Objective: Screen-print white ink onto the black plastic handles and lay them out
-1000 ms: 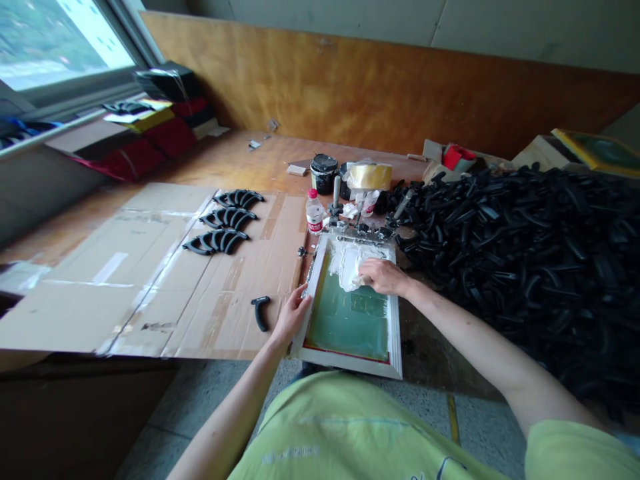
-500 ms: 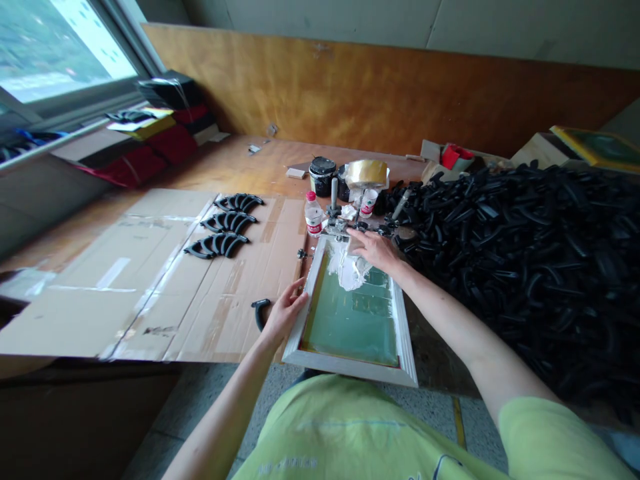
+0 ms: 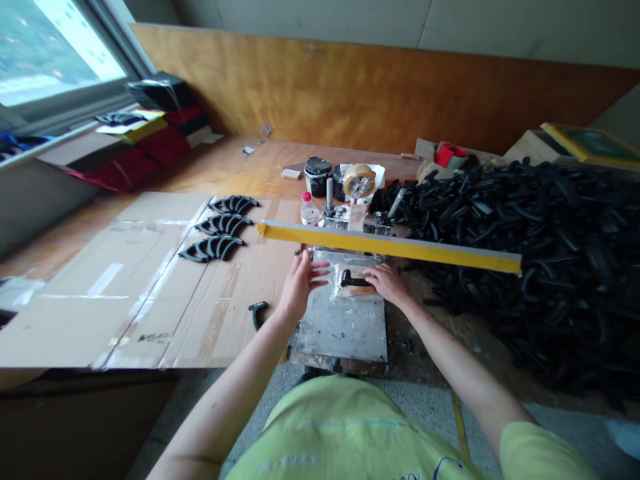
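Black handle: it sits on a small tan block (image 3: 361, 291), over the far part of the metal plate (image 3: 345, 330); black handle (image 3: 356, 281), slim and slightly bent.
Handle's long axis: left to right, across the plate; the thicker cross-end lies to the left, and the slim shank points right, towards the right hand (image 3: 390, 283).
Nearer hand: the right, its fingers at the shank's right tip, so the handle lies directly left of them, nearly in line with their reach.
Right fingers: bent around the tip; whether they pinch it or only touch it, I cannot tell.
Left hand (image 3: 298, 283): its fingers are spread and hold nothing; they point right, towards the cross-end, with a clear gap between.
Yellow-edged bar (image 3: 390, 248): it crosses the view just beyond both hands, roughly along the handle's own axis.
Cardboard (image 3: 175, 293): flat to the left of the plate, bearing a loose handle (image 3: 258, 313) near the left forearm and three rows of handles (image 3: 213, 248) farther back.
Black heap (image 3: 510, 287): piled to the right, beyond the right hand.
Desk (image 3: 230, 160): it carries all this, with a red-capped bottle (image 3: 309, 211) and a tape roll (image 3: 359, 180) behind the bar.
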`<state>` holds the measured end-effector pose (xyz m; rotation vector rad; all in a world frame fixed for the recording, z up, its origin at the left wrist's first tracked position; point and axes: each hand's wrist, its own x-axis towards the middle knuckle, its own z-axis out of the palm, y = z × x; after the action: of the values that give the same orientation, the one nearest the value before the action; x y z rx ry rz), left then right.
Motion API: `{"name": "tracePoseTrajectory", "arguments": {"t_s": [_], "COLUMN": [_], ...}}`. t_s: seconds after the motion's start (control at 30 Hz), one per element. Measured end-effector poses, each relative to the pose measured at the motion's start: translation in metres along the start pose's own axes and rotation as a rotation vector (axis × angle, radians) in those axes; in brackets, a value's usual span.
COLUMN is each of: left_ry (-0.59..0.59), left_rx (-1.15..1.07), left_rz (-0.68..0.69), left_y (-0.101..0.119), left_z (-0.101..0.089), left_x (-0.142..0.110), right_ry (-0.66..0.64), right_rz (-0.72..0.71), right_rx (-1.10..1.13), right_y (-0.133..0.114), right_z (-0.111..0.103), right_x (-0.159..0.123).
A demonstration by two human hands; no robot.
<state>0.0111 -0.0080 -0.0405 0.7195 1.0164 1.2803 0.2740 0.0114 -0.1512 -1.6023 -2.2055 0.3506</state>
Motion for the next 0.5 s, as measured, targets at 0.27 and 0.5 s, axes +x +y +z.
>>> {"name": "tracePoseTrajectory", "arguments": {"t_s": [0.27, 0.5], "left_ry": [-0.152, 0.085], "left_rx": [0.049, 0.219], "left_rz": [-0.669, -0.524], "left_y": [-0.113, -0.101], "left_z": [0.004, -0.052], "left_x": [-0.074, -0.065], "right_ry": [-0.103, -0.09], "right_rz": [-0.073, -0.169], "right_rx": [-0.023, 0.097], "right_y": [-0.037, -0.03], "right_z": [-0.003, -0.001], "right_x": [-0.027, -0.042]}}
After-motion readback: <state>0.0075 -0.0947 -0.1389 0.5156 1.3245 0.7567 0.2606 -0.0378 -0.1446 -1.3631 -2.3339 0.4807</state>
